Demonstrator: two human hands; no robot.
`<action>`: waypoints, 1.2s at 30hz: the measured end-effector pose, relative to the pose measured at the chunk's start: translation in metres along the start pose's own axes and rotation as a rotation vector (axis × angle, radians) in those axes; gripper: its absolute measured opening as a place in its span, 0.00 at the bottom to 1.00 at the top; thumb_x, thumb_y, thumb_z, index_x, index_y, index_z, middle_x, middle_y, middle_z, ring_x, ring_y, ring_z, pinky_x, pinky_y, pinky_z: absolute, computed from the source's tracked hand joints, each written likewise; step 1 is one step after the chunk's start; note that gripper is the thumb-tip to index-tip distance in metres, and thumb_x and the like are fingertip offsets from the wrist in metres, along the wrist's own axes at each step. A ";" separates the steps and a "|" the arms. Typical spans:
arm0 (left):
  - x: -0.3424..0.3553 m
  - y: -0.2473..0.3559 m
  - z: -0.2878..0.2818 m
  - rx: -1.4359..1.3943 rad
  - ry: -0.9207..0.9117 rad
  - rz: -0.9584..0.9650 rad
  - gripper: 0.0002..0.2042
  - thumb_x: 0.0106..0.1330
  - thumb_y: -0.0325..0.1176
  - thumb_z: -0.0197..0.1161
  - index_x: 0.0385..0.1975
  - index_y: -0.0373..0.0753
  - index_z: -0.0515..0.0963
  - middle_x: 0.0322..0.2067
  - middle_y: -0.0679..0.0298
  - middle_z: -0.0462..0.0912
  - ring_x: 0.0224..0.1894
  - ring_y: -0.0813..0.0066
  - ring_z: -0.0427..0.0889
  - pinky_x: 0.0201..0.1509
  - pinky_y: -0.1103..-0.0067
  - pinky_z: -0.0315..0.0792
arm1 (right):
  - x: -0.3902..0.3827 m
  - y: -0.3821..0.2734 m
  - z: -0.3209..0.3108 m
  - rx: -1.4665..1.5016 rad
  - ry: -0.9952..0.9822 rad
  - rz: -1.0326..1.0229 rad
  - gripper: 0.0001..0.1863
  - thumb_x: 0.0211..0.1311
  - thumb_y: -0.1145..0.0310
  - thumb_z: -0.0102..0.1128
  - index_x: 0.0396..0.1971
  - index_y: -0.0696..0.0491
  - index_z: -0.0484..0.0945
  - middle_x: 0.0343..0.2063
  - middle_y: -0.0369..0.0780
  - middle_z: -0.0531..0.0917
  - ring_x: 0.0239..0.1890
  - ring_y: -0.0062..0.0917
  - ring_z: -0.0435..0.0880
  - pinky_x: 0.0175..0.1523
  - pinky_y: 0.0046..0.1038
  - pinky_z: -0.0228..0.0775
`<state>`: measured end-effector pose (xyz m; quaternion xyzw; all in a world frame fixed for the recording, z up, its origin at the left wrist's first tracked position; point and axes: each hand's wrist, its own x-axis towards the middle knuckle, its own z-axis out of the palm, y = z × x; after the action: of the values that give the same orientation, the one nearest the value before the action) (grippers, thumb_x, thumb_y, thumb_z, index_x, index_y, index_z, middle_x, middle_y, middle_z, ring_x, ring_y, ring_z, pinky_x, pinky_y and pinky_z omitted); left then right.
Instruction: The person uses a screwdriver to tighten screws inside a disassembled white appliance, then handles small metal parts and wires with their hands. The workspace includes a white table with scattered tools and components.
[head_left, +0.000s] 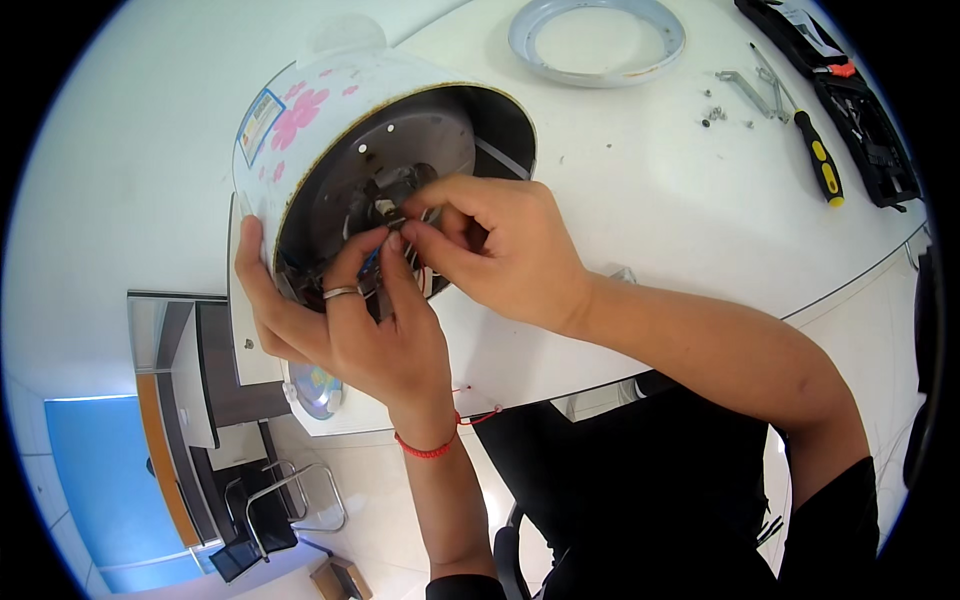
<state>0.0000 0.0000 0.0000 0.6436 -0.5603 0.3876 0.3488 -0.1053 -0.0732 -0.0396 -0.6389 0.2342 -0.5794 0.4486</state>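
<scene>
Your left hand (345, 325) braces the rim of the cooker body (340, 130), tipped on its side on the surface (650, 190). Your right hand (495, 250) pinches the small part (388, 208) inside its open base; left fingertips pinch wires there.

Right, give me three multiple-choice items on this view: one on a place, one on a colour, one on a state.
1. Where does the screwdriver lie?
A. On the table, upper right
B. Inside the cooker body
C. On the floor

2. What colour are the flowers printed on the cooker body?
A. Blue
B. Pink
C. Green

3. How does the cooker body stand?
A. Upright with its lid shut
B. Tipped on its side, open underside toward the person
C. Upside down on a chair

Answers:
1 A: it lies on the white table beside the small screws.
2 B: pink blossoms show on the white shell.
3 B: the left hand and right hand both reach into its exposed base.
</scene>
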 end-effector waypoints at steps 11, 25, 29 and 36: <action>0.002 -0.002 -0.002 0.000 -0.002 0.027 0.04 0.59 0.31 0.78 0.32 0.44 0.91 0.74 0.63 0.67 0.67 0.52 0.65 0.65 0.61 0.67 | 0.002 -0.001 0.000 0.017 -0.008 0.014 0.07 0.59 0.69 0.71 0.33 0.55 0.86 0.14 0.37 0.79 0.15 0.28 0.77 0.23 0.29 0.67; 0.006 -0.004 -0.004 -0.043 -0.013 -0.023 0.05 0.56 0.28 0.77 0.31 0.41 0.90 0.73 0.63 0.68 0.67 0.52 0.64 0.65 0.63 0.67 | 0.001 -0.008 0.002 -0.008 -0.037 0.064 0.08 0.62 0.69 0.67 0.38 0.55 0.87 0.16 0.40 0.81 0.17 0.30 0.79 0.26 0.31 0.70; 0.015 0.004 -0.007 -0.080 -0.018 -0.004 0.06 0.54 0.25 0.76 0.31 0.40 0.90 0.72 0.61 0.69 0.68 0.51 0.64 0.67 0.63 0.65 | 0.003 -0.018 -0.009 -0.064 0.002 0.071 0.08 0.63 0.69 0.66 0.40 0.54 0.86 0.19 0.42 0.83 0.20 0.31 0.81 0.28 0.31 0.72; 0.013 0.001 -0.009 -0.134 -0.015 -0.078 0.04 0.53 0.24 0.74 0.28 0.39 0.88 0.72 0.60 0.70 0.70 0.51 0.64 0.70 0.61 0.61 | 0.003 -0.051 -0.163 -0.895 0.575 -0.368 0.16 0.51 0.78 0.72 0.42 0.51 0.84 0.34 0.36 0.83 0.38 0.30 0.81 0.48 0.33 0.72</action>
<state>-0.0015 0.0018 0.0161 0.6431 -0.5621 0.3302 0.4018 -0.2704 -0.1001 -0.0066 -0.6136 0.4549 -0.6429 -0.0565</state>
